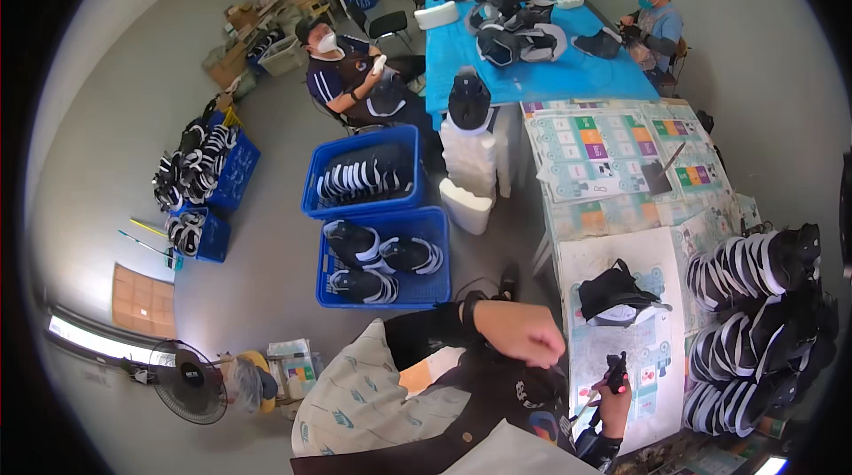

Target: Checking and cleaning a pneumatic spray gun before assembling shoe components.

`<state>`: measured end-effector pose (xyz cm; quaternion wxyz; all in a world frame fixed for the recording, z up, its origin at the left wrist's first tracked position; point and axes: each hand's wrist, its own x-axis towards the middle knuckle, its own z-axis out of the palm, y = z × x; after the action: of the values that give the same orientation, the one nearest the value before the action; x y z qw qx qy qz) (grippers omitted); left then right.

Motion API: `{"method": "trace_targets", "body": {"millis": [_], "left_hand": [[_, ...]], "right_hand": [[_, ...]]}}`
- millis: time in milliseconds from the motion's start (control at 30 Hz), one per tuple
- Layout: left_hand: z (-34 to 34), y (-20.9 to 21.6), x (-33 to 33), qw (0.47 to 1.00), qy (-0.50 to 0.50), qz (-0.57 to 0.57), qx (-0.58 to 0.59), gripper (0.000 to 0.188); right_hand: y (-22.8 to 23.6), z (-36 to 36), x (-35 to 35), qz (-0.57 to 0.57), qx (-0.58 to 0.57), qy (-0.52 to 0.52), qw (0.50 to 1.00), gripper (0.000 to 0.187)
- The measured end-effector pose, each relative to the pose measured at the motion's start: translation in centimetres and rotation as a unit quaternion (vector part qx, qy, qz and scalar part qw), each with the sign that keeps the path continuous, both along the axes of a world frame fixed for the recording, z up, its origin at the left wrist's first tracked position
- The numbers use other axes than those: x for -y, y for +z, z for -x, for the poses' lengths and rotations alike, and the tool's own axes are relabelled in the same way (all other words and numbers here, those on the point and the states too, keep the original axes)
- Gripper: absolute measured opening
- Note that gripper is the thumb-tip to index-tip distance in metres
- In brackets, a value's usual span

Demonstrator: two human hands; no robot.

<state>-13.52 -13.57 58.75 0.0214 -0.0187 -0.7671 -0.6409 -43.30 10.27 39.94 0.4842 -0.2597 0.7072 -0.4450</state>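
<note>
My left hand is closed in a fist above my lap, left of the work table. Its fingertips curl under, so anything inside is hidden. At the table's near edge my right hand is wrapped round a small black tool with a reddish spot; its exact kind is unclear. Beyond that hand, a black shoe upper with a pale lower edge lies on a white board, apart from both hands. Stacked black shoe uppers with white-grey edges are piled to the right.
Blue crates of black-and-white shoe parts stand on the floor to my left. A knife-like blade lies on the paper-covered table. Two masked people sit by the blue table ahead. A fan stands at lower left.
</note>
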Motion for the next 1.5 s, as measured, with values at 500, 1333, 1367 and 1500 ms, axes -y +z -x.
{"method": "trace_targets", "body": {"millis": [500,1333,1367,1500], "left_hand": [[-6.5,9.9,0.6,0.568,0.519,0.226,-0.598,0.097],[3.8,-19.0,-1.2,0.891,0.279,0.270,0.234,0.049],[3.8,-18.6,-0.6,0.892,0.250,0.259,0.275,0.051],[2.5,-0.9,-1.8,0.742,0.510,0.413,0.138,0.072]], "right_hand": [[-1.5,1.4,-0.1,-0.015,-0.001,-0.037,0.999,0.034],[-3.2,1.4,-1.9,-0.019,-0.016,-0.049,0.998,0.031],[-3.2,1.2,-2.0,-0.021,-0.016,-0.050,0.998,0.031],[-4.9,2.0,-1.2,0.026,-0.083,-0.009,0.996,0.030]]}}
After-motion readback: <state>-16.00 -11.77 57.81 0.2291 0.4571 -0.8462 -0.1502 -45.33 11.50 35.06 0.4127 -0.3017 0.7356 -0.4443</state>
